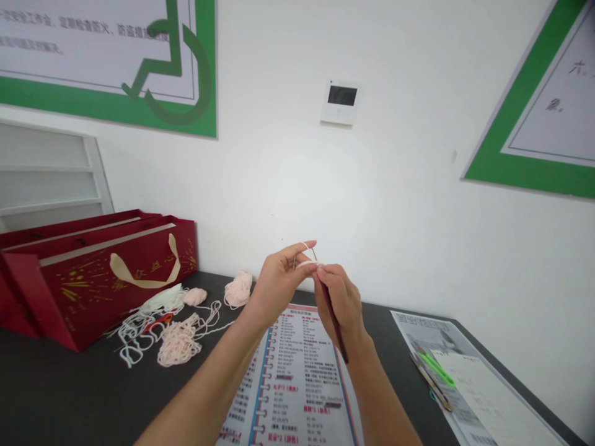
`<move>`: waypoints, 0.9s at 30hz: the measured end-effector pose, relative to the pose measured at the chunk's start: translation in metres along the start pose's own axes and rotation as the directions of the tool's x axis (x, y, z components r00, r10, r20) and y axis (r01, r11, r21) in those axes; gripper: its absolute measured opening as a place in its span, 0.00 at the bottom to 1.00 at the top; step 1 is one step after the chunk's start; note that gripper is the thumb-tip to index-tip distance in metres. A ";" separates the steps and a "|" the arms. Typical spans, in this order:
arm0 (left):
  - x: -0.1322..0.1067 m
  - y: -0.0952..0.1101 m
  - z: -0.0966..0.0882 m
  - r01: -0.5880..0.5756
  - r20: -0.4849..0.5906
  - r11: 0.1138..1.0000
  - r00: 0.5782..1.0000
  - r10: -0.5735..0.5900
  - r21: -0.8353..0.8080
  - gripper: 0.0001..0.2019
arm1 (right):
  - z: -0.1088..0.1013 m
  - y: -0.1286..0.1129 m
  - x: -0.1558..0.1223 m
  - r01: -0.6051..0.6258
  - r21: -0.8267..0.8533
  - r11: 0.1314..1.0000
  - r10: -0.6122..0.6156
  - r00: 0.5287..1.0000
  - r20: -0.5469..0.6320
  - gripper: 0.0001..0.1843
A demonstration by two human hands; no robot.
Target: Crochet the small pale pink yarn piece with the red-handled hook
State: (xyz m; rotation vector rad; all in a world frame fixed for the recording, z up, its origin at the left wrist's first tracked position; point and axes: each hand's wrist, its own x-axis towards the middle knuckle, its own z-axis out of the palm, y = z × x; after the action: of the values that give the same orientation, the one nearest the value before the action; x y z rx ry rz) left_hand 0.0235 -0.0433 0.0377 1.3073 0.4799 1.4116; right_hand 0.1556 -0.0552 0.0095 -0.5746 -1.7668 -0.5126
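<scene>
Both hands are raised above the dark table (69,390), fingertips meeting. My left hand (279,279) pinches a loop of white yarn (307,255) wound over its forefinger. My right hand (339,300) grips a dark red crochet hook (335,328), its tip up at the yarn loop and its handle pointing down toward my wrist. A loose heap of pale pink and white yarn (176,337) lies on the table to the left, with a small pink ball (238,289) behind it.
A red gift bag (93,279) with a cream ribbon handle lies at the left. A spiral-bound printed sheet (292,384) lies under my arms. Papers (483,390) with green-handled scissors (437,368) lie at the right. The white wall carries green-framed posters and a small panel (340,102).
</scene>
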 end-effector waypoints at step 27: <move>-0.003 0.016 -0.018 -0.112 0.079 0.957 0.992 0.094 0.268 0.09 | -0.041 -0.009 0.013 -0.553 0.518 0.652 0.475 0.831 0.289 0.04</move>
State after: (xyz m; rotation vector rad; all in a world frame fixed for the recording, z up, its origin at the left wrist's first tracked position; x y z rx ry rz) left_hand 0.0004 -0.0445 0.0449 1.6151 0.5845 1.4188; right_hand 0.1778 -0.0858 0.0323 -0.6359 -1.6564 0.4850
